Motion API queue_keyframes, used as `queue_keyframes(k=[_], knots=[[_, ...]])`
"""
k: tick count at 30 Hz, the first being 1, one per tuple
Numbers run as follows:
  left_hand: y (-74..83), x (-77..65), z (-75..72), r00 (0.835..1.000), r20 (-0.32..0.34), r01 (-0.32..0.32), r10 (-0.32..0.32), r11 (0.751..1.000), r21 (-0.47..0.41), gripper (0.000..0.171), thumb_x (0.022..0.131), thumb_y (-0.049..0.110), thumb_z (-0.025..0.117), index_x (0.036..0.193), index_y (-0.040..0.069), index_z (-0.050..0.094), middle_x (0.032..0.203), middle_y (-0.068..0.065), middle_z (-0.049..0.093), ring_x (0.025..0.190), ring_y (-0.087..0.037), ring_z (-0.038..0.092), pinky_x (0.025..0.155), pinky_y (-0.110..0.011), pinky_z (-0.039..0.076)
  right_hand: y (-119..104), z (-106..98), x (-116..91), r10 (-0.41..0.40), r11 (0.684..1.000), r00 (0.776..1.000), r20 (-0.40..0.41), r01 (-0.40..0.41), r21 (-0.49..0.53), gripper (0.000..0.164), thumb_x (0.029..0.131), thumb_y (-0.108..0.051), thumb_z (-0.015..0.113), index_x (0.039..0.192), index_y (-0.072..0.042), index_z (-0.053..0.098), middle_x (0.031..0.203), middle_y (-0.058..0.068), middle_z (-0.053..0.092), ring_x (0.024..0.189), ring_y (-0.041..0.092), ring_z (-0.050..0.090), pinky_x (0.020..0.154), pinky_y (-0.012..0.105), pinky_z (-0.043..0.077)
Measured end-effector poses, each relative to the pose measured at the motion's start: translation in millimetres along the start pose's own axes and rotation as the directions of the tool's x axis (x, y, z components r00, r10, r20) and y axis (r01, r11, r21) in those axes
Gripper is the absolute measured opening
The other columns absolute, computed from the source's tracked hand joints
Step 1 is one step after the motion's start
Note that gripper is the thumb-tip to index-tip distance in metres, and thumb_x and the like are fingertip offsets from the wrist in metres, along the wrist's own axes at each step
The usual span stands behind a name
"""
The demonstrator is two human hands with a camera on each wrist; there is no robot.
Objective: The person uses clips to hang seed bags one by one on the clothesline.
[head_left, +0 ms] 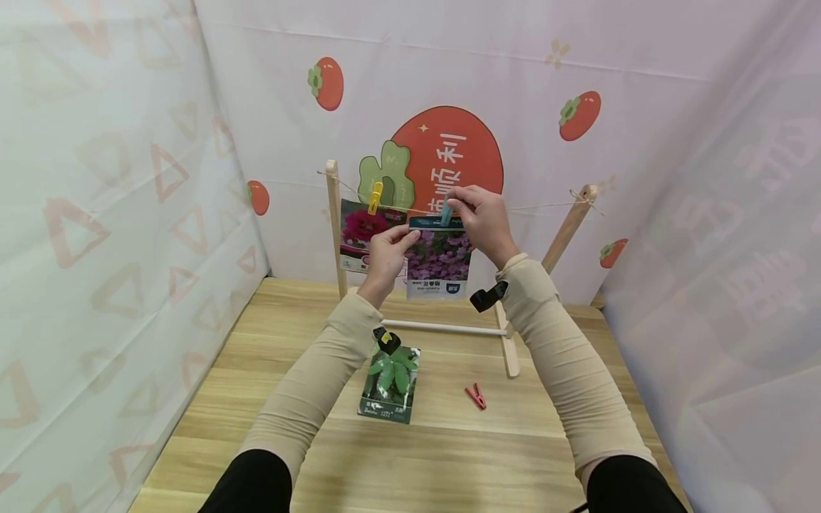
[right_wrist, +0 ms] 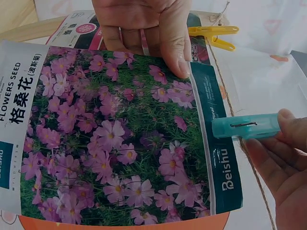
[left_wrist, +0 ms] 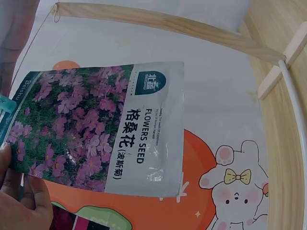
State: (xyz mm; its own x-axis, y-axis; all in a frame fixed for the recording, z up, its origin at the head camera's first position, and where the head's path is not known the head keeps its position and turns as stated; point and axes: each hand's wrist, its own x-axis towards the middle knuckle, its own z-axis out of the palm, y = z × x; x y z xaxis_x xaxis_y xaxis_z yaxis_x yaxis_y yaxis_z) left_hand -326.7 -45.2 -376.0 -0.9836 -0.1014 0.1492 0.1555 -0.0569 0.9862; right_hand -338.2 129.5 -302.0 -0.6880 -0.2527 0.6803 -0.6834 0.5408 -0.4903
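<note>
A seed packet with purple-pink flowers (head_left: 439,258) hangs upside down in front of the twine (head_left: 535,207). My left hand (head_left: 388,258) pinches its upper left edge between thumb and fingers. With thumb and fingers, my right hand (head_left: 485,219) pinches a teal clothespin (right_wrist: 247,125), whose jaws lie over the packet's dark top strip and the twine in the right wrist view. To the left, a packet with a red flower (head_left: 360,229) hangs from the same twine under a yellow clothespin (head_left: 375,198).
The twine runs between two wooden posts (head_left: 571,224) of a rack with a white lower bar (head_left: 442,327). On the wooden table (head_left: 308,456) lie a green-leaf seed packet (head_left: 388,385) and a red clothespin (head_left: 476,396). Printed cloth walls (head_left: 269,85) surround the table.
</note>
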Motion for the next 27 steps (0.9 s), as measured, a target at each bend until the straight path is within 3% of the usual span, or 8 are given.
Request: queue_keyframes(k=[4, 9, 13, 17, 22, 27], knots=[[-1.0, 0.9, -0.6, 1.000, 0.000, 0.020, -0.020, 1.000, 0.009, 0.027, 0.093, 0.018, 0.066, 0.115, 0.002, 0.069, 0.111, -0.014, 0.069, 0.094, -0.014, 0.062, 0.072, -0.025, 0.046, -2, -1, -2, 0.052, 0.999, 0.996, 0.074, -0.051, -0.010, 0.026, 0.097, -0.013, 0.059, 0.117, 0.001, 0.069, 0.108, 0.018, 0.069, 0.081, 0.026, 0.064, 0.075, 0.038, 0.054], [-3.5, 0.0, -1.6, 1.000, 0.001, 0.025, -0.025, 0.999, 0.021, 0.032, 0.093, 0.019, 0.067, 0.120, 0.003, 0.067, 0.117, -0.016, 0.067, 0.102, -0.019, 0.062, 0.077, -0.023, 0.048, -3, -1, -5, 0.098, 0.995, 0.989, 0.112, -0.097, -0.022, 0.032, 0.098, -0.014, 0.058, 0.125, 0.002, 0.064, 0.111, 0.018, 0.068, 0.088, 0.028, 0.067, 0.081, 0.040, 0.057], [-7.1, -1.8, -3.8, 1.000, -0.016, -0.020, 0.021, 0.999, 0.034, 0.030, 0.092, 0.020, 0.068, 0.117, 0.003, 0.069, 0.110, -0.016, 0.067, 0.091, -0.014, 0.061, 0.073, -0.024, 0.048, -2, -1, -6, 0.099, 0.995, 0.989, 0.109, -0.098, -0.014, 0.033, 0.097, -0.013, 0.060, 0.126, 0.002, 0.063, 0.111, 0.018, 0.068, 0.090, 0.028, 0.069, 0.085, 0.040, 0.057], [-9.8, -4.0, -7.0, 0.995, -0.046, -0.083, 0.089, 0.990, 0.118, 0.028, 0.092, 0.024, 0.068, 0.112, 0.005, 0.072, 0.103, -0.014, 0.071, 0.082, -0.013, 0.061, 0.066, -0.022, 0.046, -4, -1, -7, 0.100, 0.995, 0.989, 0.105, -0.100, -0.002, 0.033, 0.096, -0.014, 0.061, 0.126, 0.000, 0.064, 0.111, 0.017, 0.067, 0.093, 0.027, 0.068, 0.087, 0.038, 0.057], [-13.1, -6.4, -11.9, 0.982, -0.057, -0.167, 0.182, 0.964, 0.208, 0.026, 0.093, 0.024, 0.068, 0.109, 0.006, 0.074, 0.101, -0.015, 0.073, 0.083, -0.020, 0.065, 0.065, -0.020, 0.047, -8, -1, -10, 0.096, 0.995, 0.991, 0.097, -0.096, -0.009, 0.033, 0.096, -0.015, 0.062, 0.125, -0.001, 0.065, 0.113, 0.016, 0.067, 0.098, 0.027, 0.066, 0.089, 0.039, 0.056], [-15.7, -8.6, -16.6, 0.976, -0.047, -0.195, 0.212, 0.953, 0.230, 0.023, 0.093, 0.023, 0.067, 0.108, 0.007, 0.074, 0.099, -0.015, 0.074, 0.081, -0.017, 0.066, 0.064, -0.019, 0.047, -12, -5, -15, 0.077, 0.997, 0.996, 0.052, -0.076, -0.015, 0.031, 0.095, -0.013, 0.063, 0.122, 0.001, 0.066, 0.115, 0.017, 0.066, 0.102, 0.028, 0.064, 0.088, 0.042, 0.055]])
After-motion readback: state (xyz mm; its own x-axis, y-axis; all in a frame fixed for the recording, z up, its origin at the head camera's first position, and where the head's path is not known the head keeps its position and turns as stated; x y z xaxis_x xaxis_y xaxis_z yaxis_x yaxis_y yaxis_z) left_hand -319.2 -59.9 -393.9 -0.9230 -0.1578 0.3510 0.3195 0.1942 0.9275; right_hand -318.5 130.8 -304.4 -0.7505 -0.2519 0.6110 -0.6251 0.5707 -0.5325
